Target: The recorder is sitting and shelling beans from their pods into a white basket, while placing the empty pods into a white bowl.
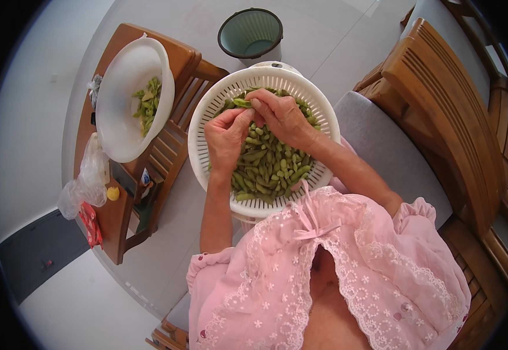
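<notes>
A white slotted colander [331, 119] in front of me holds a heap of green soybean pods [265, 169]. Over its far part, my left hand [229, 139] and my right hand [282, 116] meet fingertip to fingertip. Both are closed in a pinch on one green soybean pod [242, 103], which shows partly between the fingers. My fingers hide the rest of that pod. To the left stands a large whitish bowl [114, 108] with a small pile of green pods or shelled pieces [147, 106]; which of the two I cannot tell.
The bowl sits on a brown wooden stand [126, 41] with slatted shelves. A clear plastic bag [87, 181], a small yellow thing [113, 193] and a red packet [90, 224] lie there too. Beyond the colander is a bin [251, 38]. A wooden chair [440, 111] stands right.
</notes>
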`<state>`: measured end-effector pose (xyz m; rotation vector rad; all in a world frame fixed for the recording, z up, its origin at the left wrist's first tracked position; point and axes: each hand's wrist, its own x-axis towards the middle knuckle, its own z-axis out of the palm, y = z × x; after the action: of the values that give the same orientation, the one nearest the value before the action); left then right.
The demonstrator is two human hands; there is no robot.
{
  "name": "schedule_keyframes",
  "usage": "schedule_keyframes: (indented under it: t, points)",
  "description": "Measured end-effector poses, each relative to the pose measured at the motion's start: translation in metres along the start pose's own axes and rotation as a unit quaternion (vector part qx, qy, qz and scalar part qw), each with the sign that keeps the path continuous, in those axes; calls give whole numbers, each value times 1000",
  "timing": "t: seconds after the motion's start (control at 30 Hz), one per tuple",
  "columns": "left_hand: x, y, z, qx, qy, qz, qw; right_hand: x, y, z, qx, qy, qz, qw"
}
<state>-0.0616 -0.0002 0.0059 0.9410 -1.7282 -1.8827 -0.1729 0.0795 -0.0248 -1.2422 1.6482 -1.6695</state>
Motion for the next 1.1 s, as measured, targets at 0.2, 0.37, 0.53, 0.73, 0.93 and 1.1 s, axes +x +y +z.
schedule_keyframes:
  t: [0.2, 0.37, 0.53, 0.73, 0.93, 1.1]
  points:
    - [2, -6, -8, -84, -2, -26, 996, -1, 0, 1, -36, -70, -52, 996]
    - [2, -3, -10, -144, 2, -63, 988, -2, 1, 2, -62, -98, -62, 991]
    - [3, -10, -12, -119, 16, -56, 991, -3, 5, 1, -88, -101, -81, 988]
    - [3, -12, -10, -107, 29, -76, 991, -7, 3, 1, -117, -94, -28, 988]
    - [-2, -11, -5, -96, 41, -43, 994, -8, -2, 4, -109, -92, 10, 990]
    - [-2, -13, -8, -119, 13, -36, 992, -6, -3, 4, 40, -91, 65, 993]
